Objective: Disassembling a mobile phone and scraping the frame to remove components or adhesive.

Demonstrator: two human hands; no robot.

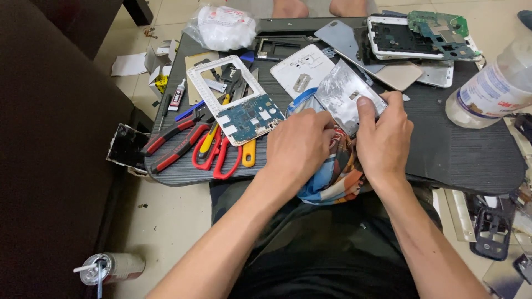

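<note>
Shiny metal plate [350, 98], soft cloth [332, 180]

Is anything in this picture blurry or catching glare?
Head view: the shiny silver metal plate under the right hand catches patchy glare; the clear plastic bottle at the right edge looks soft and stretched; the left hand and tools stay sharp.

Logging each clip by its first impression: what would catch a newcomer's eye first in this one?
At centre, the left hand and right hand grip a shiny silver metal plate over a colourful patterned cloth. To their left on the black ribbed tray table lie red-handled pliers and a white phone frame with a blue circuit board. A clear plastic bottle lies at far right.
</note>
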